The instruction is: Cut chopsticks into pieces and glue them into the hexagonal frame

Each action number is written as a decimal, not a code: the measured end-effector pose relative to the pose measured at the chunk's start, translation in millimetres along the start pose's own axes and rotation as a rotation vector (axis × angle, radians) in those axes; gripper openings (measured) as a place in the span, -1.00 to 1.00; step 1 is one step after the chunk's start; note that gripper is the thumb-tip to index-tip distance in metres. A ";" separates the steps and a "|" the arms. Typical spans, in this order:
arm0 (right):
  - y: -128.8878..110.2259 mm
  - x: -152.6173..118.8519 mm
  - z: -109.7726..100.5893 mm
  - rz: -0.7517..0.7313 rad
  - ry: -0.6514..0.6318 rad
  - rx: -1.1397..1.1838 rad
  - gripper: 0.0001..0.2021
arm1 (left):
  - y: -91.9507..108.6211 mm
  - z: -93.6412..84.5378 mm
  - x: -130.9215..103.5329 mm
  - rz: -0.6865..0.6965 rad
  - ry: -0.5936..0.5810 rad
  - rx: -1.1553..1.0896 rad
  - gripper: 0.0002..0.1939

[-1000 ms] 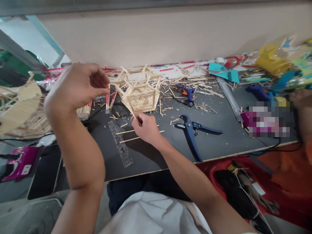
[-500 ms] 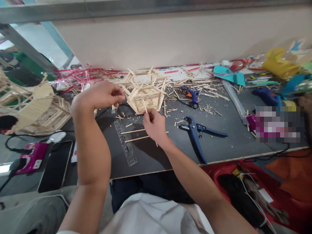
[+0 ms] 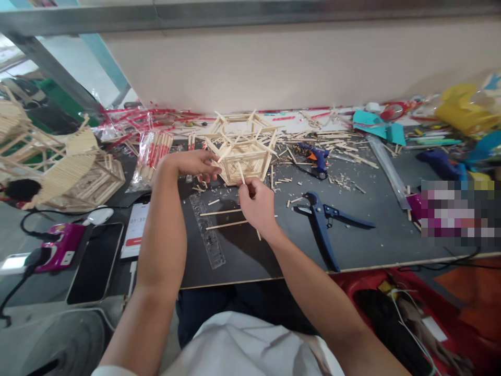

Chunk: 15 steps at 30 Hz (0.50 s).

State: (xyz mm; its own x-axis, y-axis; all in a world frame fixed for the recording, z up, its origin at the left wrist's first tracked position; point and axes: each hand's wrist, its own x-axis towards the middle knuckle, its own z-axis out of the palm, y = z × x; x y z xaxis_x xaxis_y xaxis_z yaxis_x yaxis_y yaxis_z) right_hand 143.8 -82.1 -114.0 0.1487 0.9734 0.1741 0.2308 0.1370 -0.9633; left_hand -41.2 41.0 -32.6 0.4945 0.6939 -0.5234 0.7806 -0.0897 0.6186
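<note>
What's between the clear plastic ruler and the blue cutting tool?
In the head view, thin pale wooden sticks lie there on the dark grey tabletop, partly covered by the person's right hand.

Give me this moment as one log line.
right hand: pinching stick | left hand: at wooden frame, contact unclear | cutter: lying on table
</note>
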 end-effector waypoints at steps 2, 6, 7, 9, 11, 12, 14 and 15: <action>-0.3 -0.2 0.1 -0.004 -0.006 0.007 -0.82 | -2.1 1.2 2.5 -0.007 0.020 -0.022 -0.25; -0.4 -0.4 0.5 -0.023 -0.004 0.002 -0.82 | -6.2 2.4 9.7 0.031 0.023 -0.025 -0.44; -0.4 -0.4 0.5 -0.026 -0.002 0.001 -0.83 | -7.1 2.7 12.2 0.047 0.006 -0.023 -0.49; -0.4 -0.4 0.5 -0.028 -0.002 -0.002 -0.83 | -9.1 3.4 17.3 0.083 -0.014 -0.025 -0.55; -0.1 -0.3 0.3 -0.026 -0.003 -0.011 -0.83 | -11.6 3.5 20.7 0.109 0.005 -0.035 -0.57; 0.2 -0.2 0.2 -0.024 -0.004 -0.018 -0.83 | -13.1 3.0 21.1 0.114 0.015 -0.037 -0.57; 1.1 0.0 0.0 -0.019 -0.015 -0.038 -0.83 | -15.6 0.1 17.9 0.086 -0.011 -0.031 -0.57; 1.6 0.0 0.0 -0.015 -0.027 -0.053 -0.82 | -16.3 -2.3 13.9 0.057 -0.043 -0.022 -0.57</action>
State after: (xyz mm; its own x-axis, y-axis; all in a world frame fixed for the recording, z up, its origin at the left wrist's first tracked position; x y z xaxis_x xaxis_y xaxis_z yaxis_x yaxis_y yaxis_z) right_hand 144.1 -81.9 -115.5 0.1193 0.9759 0.1825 0.2831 0.1427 -0.9484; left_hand -47.9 53.8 -48.6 0.5548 0.6563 -0.5114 0.7422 -0.1126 0.6607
